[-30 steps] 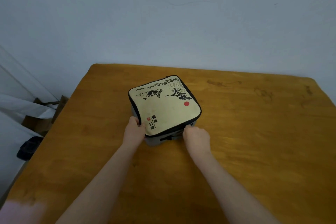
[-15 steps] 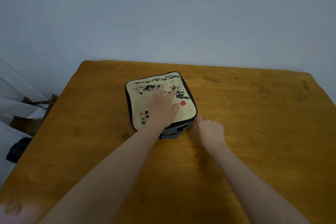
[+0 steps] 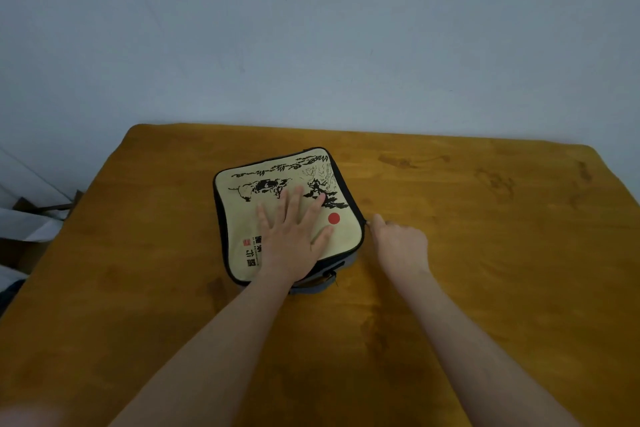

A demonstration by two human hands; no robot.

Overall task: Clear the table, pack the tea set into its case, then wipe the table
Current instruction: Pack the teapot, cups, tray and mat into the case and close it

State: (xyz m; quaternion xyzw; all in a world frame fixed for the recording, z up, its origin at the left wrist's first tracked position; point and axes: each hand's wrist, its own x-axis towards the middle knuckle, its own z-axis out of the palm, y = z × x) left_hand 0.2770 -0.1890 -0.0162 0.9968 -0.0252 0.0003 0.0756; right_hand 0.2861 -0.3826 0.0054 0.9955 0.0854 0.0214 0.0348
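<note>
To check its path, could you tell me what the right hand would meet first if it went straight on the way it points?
The tea set case: the right hand points away and leftward at its right edge, where the curled fingers seem to touch it already; depth is unclear.

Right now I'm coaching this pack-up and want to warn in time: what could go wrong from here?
1. The right hand pinches what looks like the zip pull at the right edge of the case; a hard tug could skid the case on the table or jam the zip at the far corner.
2. The left hand presses flat on its top; leaning hard could stress whatever is inside, which is hidden.
</note>
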